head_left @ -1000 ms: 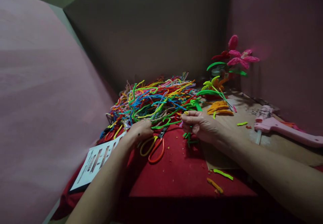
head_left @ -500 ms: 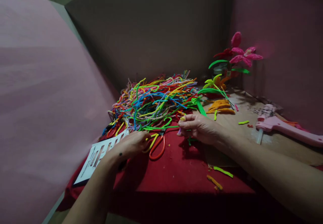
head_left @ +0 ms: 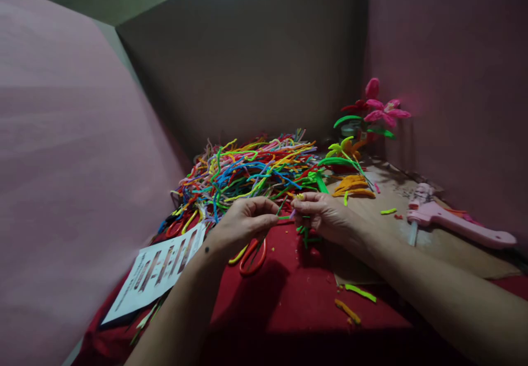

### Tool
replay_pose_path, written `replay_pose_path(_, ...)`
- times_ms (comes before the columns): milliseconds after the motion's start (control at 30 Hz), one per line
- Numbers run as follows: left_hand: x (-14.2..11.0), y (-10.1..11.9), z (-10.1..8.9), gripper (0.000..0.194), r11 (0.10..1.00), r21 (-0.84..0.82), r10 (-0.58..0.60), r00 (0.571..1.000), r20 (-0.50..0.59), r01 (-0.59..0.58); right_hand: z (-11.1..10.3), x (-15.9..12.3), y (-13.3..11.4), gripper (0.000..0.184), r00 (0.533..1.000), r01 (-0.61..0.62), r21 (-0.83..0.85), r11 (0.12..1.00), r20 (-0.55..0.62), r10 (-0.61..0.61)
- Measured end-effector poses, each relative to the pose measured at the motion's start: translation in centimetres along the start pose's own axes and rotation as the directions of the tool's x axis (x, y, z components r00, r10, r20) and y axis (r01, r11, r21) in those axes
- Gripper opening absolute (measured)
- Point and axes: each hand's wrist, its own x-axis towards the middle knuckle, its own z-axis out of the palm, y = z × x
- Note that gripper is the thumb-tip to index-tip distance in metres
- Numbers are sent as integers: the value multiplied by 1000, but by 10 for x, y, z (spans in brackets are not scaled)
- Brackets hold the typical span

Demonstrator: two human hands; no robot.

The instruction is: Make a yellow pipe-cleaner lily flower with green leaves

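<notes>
My left hand is closed, thumb and forefinger pinching a green pipe cleaner that spans the short gap between both hands. A pinch of my right hand holds a small pipe-cleaner piece with a yellow tip and a purple bit below. The green one seems to run into this piece, but fingers hide the join. Below my left hand lie scissors with red and yellow handles, partly covered by it. Green pipe-cleaner pieces show under my right hand.
A large heap of coloured pipe cleaners lies behind my hands. A pink glue gun rests on a brown board at right, near orange petals and a pink pipe-cleaner flower. A printed sheet is at left.
My left hand has moved right and closer to my right hand, along the green pipe cleaner. My right hand keeps its pinch. The camera view has shifted slightly.
</notes>
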Motion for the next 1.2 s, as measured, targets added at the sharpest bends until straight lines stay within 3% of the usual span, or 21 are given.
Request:
replay_pose_path(167,27,-4,11,19,986,-166,27,999,28,-22,-3,4,0,18,994,105,25,994,-15,-105)
replay_pose_path(333,43,-20,20,20,971,-233,67,996,56,-52,-5,7,3,17,987,132,31,991,-97,-129)
replay_pose_path(633,38,-27,35,21,976,-184,120,993,5,-117,-12,8,7,16,983,86,-50,995,-160,-93)
replay_pose_path(767,41,-35,38,24,952,-288,128,989,75,-102,-12,8,6,12,978,46,-65,997,-200,-58)
replay_pose_path(933,40,-40,35,32,932,-355,145,975,168,-77,-9,8,1,14,952,103,-30,994,-287,-108)
replay_pose_path(1067,36,-40,29,33,934,-354,131,965,229,-43,-11,7,-3,13,949,147,8,989,-282,-139)
replay_pose_path(1200,36,-45,28,33,866,-496,190,957,217,-59,-15,8,-3,11,957,92,110,990,-283,-58)
